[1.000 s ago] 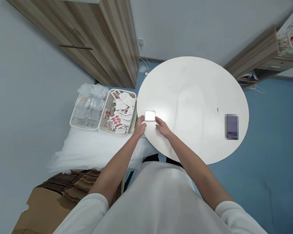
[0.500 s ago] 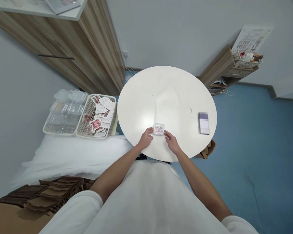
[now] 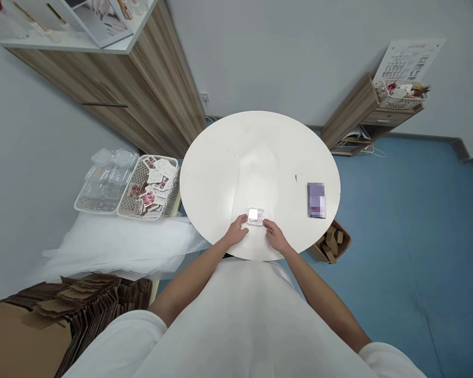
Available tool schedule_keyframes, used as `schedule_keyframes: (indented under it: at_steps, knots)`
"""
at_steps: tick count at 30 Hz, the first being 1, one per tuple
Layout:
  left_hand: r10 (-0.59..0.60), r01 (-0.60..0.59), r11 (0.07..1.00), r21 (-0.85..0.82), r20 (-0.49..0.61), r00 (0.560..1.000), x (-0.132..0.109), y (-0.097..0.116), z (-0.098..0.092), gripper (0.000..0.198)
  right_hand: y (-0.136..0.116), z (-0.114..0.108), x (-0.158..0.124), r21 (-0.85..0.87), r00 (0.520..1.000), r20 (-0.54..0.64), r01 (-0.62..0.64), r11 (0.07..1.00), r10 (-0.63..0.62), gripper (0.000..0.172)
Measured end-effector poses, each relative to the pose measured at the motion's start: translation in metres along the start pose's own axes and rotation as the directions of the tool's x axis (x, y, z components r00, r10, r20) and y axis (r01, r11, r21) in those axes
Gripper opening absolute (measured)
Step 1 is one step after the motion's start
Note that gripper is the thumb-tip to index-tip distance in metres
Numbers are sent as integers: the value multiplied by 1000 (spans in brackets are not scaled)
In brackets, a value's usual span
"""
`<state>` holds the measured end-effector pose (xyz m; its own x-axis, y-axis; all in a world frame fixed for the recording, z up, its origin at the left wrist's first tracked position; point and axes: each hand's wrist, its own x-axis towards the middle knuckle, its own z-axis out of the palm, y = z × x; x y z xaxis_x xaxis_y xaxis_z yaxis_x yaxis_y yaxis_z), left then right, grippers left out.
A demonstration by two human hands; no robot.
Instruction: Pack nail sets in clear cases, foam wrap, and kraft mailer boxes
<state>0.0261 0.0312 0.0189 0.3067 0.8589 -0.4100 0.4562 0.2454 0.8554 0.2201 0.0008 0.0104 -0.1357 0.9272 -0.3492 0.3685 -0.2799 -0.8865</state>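
A small clear plastic box (image 3: 255, 217) with pinkish pieces inside lies near the front edge of the round white table (image 3: 260, 136). My left hand (image 3: 237, 231) is at its left side, thumb and fingers apart, fingertips at the box's edge. My right hand (image 3: 274, 234) is at the right side, its fingertips touching or nearly touching the box. Neither hand is wrapped round the box. Light glares off the lid and hides part of the contents.
A purple blurred item (image 3: 316, 200) lies on the table's right. To the left are a basket of printed cards (image 3: 122, 207) and a tray of clear boxes (image 3: 79, 202). Folded cardboard (image 3: 27, 336) is at lower left; an open carton (image 3: 348, 244) stands right of the table.
The camera view has shifted a little. The box and both hands appear slightly lower and nearer the table's front edge; the hands remain at the box's sides.
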Motion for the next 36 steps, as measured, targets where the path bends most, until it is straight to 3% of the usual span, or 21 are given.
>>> schedule_keyframes:
  at_steps: [4,7,12,15,18,22,26,28,32,36]
  knots:
    - [26,-23,993,120,-20,999,-6,0,0,63,-2,0,-5,-128,998,-34,43,991,-47,49]
    - [125,-115,950,289,-18,992,-16,-4,-6,54,-2,-1,-16,-332,993,-17,102,938,-113,38]
    - [250,-300,803,515,166,954,-38,-21,-23,42,9,-7,-43,-630,966,191,256,734,-173,41]
    - [250,-347,742,574,243,937,-46,-31,-29,44,17,-6,-52,-699,955,218,298,650,-202,31]
    - [262,-358,711,604,245,933,-47,-33,-29,40,18,-3,-48,-732,956,199,292,616,-218,16]
    - [275,-356,685,635,226,934,-44,-29,-26,45,7,-3,-36,-719,972,140,232,655,-190,22]
    - [303,-348,683,642,184,935,-42,-31,-28,24,-3,-11,-34,-617,988,77,153,772,-135,25]
    - [325,-333,699,633,134,936,-42,-34,-29,21,-3,-15,-37,-595,980,105,197,779,-168,24]
    - [359,-326,728,603,70,931,-40,-40,-30,20,12,-20,-42,-630,942,187,333,702,-279,50]
    - [330,-263,793,549,-25,944,-37,-45,-31,21,24,-23,-37,-631,956,98,274,726,-276,22]
